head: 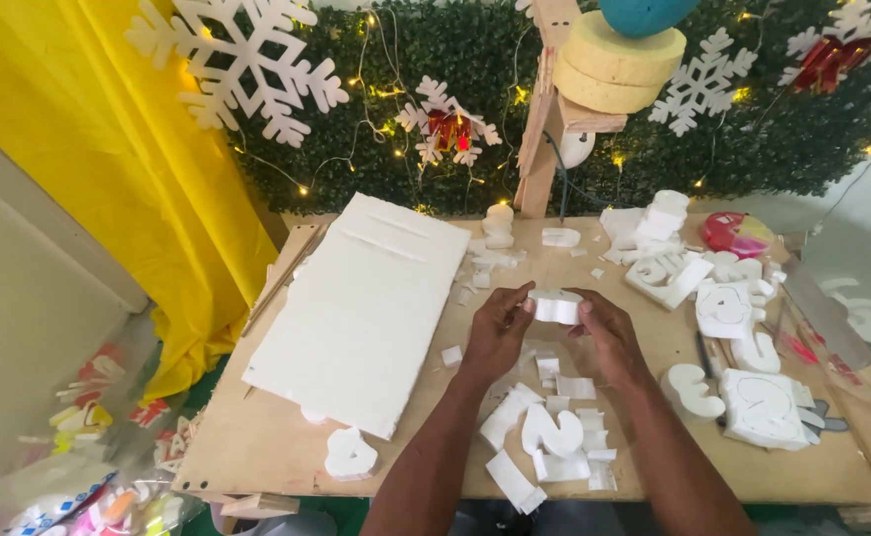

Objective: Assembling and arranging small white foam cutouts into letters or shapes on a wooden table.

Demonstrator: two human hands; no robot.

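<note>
My left hand and my right hand hold one small white foam piece between their fingertips, above the middle of a wooden table. Below my wrists lie several white foam offcuts and a cut-out foam number shape. A large flat white foam sheet lies to the left of my left hand.
More cut foam shapes and a foam block sit to the right, with a pink roll behind. A small foam figure lies near the front edge. A yellow curtain, a green hedge wall with snowflakes and a wooden post stand behind.
</note>
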